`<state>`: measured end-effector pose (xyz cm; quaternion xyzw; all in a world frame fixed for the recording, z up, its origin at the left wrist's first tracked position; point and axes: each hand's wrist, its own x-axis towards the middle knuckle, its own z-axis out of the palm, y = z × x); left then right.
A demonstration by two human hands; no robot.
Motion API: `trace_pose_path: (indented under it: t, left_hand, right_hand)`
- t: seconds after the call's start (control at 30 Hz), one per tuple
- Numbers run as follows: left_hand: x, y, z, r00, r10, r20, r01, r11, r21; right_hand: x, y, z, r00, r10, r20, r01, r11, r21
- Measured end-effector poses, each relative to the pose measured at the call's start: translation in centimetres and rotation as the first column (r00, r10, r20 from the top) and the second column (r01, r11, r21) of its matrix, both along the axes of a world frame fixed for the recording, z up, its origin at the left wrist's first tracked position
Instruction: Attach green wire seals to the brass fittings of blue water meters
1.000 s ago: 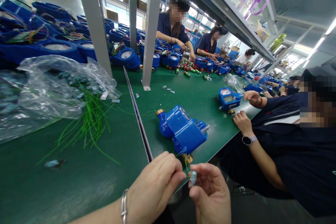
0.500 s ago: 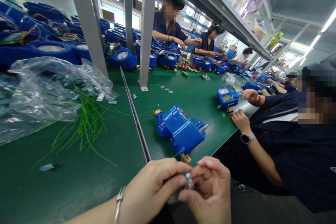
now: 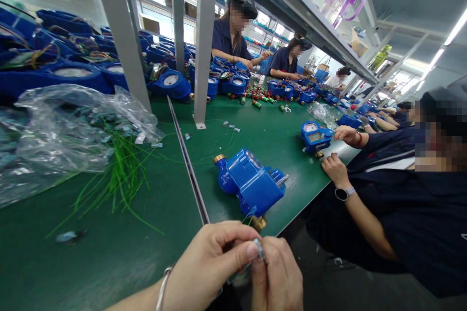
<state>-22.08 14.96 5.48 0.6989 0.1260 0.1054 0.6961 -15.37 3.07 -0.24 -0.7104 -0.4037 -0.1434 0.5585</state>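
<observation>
Your left hand (image 3: pixel 215 265) and right hand (image 3: pixel 277 277) met at the near edge of the desk (image 3: pixel 120 248), fingertips pressed together over a small clear seal (image 3: pixel 258 248). Both grips were closed on that seal: the left thumb and forefinger pinched it from the left, the right fingers from the right. It was tiny and partly hidden by your fingers, so its shape was hard to make out; it looked like a bit of clear plastic. A silver bracelet (image 3: pixel 162 284) sat on your left wrist.

Just beyond your hands, a blue water meter (image 3: pixel 251 184) lay on the green desk, its brass fittings pointing far left and near right. A thin green wire (image 3: pixel 251 215) ran from the meter's near end toward your fingers.

To the left, a crumpled clear plastic bag (image 3: pixel 65 136) lay with loose green wires (image 3: pixel 120 175) spilling from it. At the right, a seated person's hand (image 3: pixel 333 167) rested on the desk edge beside another blue meter (image 3: pixel 315 137). More blue meters (image 3: pixel 171 82) were stacked along the far side.
</observation>
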Motion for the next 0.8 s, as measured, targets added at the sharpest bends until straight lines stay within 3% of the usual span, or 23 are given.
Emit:
trace_pose_path:
  t: [0.07, 0.13, 0.2, 0.27, 0.3, 0.33, 0.37, 0.4, 0.47, 0.5, 0.53, 0.6, 0.63, 0.7, 0.73, 0.77, 0.8]
  left_hand:
    - [-0.1, 0.0, 0.0, 0.999, 0.008, 0.042, -0.014, 0.991, 0.13]
    - [-0.3, -0.1, 0.0, 0.998, 0.017, 0.053, -0.029, 0.973, 0.23]
    - [-0.3, -0.2, -0.2, 0.999, 0.018, 0.042, -0.029, 0.962, 0.271]
    - [-0.3, -0.4, -0.4, 0.999, 0.02, 0.036, -0.029, 0.957, 0.289]
    - [-0.3, -0.4, -0.6, 0.999, 0.026, 0.042, -0.037, 0.956, 0.292]
    - [-0.3, -0.5, -0.6, 0.998, 0.035, 0.049, -0.047, 0.957, 0.287]
    - [-0.2, -0.5, -0.7, 0.997, 0.046, 0.054, -0.06, 0.957, 0.282]
    - [-0.2, -0.6, -0.6, 0.997, 0.061, 0.057, -0.074, 0.957, 0.281]
    - [-0.2, -0.7, -0.5, 0.994, 0.092, 0.064, -0.107, 0.949, 0.296]
    - [-0.2, -0.8, -0.4, 0.992, 0.106, 0.067, -0.122, 0.943, 0.309]
    - [-0.2, -0.9, -0.3, 0.991, 0.113, 0.071, -0.13, 0.938, 0.32]
    - [-0.2, -1.0, -0.1, 0.991, 0.105, 0.079, -0.125, 0.939, 0.319]
    - [-0.3, -1.0, -0.2, 0.992, 0.091, 0.083, -0.113, 0.942, 0.317]
    - [-0.3, -1.0, -0.3, 0.993, 0.079, 0.092, -0.105, 0.94, 0.323]
    - [-0.4, -0.9, -0.5, 0.991, 0.089, 0.095, -0.115, 0.939, 0.324]
    - [-0.4, -0.9, -0.7, 0.99, 0.103, 0.096, -0.129, 0.938, 0.321]
    - [-0.4, -0.8, -0.8, 0.989, 0.118, 0.091, -0.141, 0.938, 0.316]
  right_hand:
    - [-0.4, 0.0, -0.1, 0.994, -0.042, -0.098, 0.042, 0.999, 0.0]
    - [-0.4, 0.0, -0.2, 0.921, 0.061, -0.385, -0.049, 0.998, 0.04]
    - [-0.1, 0.2, -0.2, 0.691, 0.251, -0.678, -0.209, 0.967, 0.145]
    - [0.0, 0.6, -0.2, 0.331, 0.427, -0.842, -0.366, 0.88, 0.303]
    - [0.0, 0.8, -0.1, 0.207, 0.468, -0.859, -0.392, 0.844, 0.366]
    - [-0.2, 0.9, -0.1, 0.172, 0.484, -0.858, -0.387, 0.834, 0.394]
    - [-0.4, 0.9, -0.1, 0.215, 0.48, -0.85, -0.359, 0.849, 0.389]
    - [-0.7, 0.9, -0.1, 0.354, 0.436, -0.827, -0.304, 0.89, 0.339]
    - [-1.3, 0.6, 0.0, 0.733, 0.206, -0.648, -0.115, 0.977, 0.18]
    - [-1.4, 0.4, -0.1, 0.843, 0.092, -0.53, -0.032, 0.992, 0.123]
    - [-1.4, 0.3, -0.1, 0.891, 0.031, -0.452, 0.013, 0.996, 0.093]
    - [-1.2, 0.2, -0.2, 0.848, 0.116, -0.516, -0.067, 0.991, 0.113]
    - [-0.9, 0.2, -0.3, 0.732, 0.251, -0.633, -0.185, 0.968, 0.169]
    - [-0.6, 0.5, -0.5, 0.317, 0.498, -0.807, -0.391, 0.844, 0.367]
    - [-0.6, 0.8, -0.5, 0.165, 0.543, -0.823, -0.413, 0.796, 0.443]
    - [-0.8, 1.0, -0.4, 0.141, 0.544, -0.827, -0.392, 0.798, 0.458]
    - [-1.0, 1.1, -0.3, 0.249, 0.498, -0.831, -0.334, 0.849, 0.409]
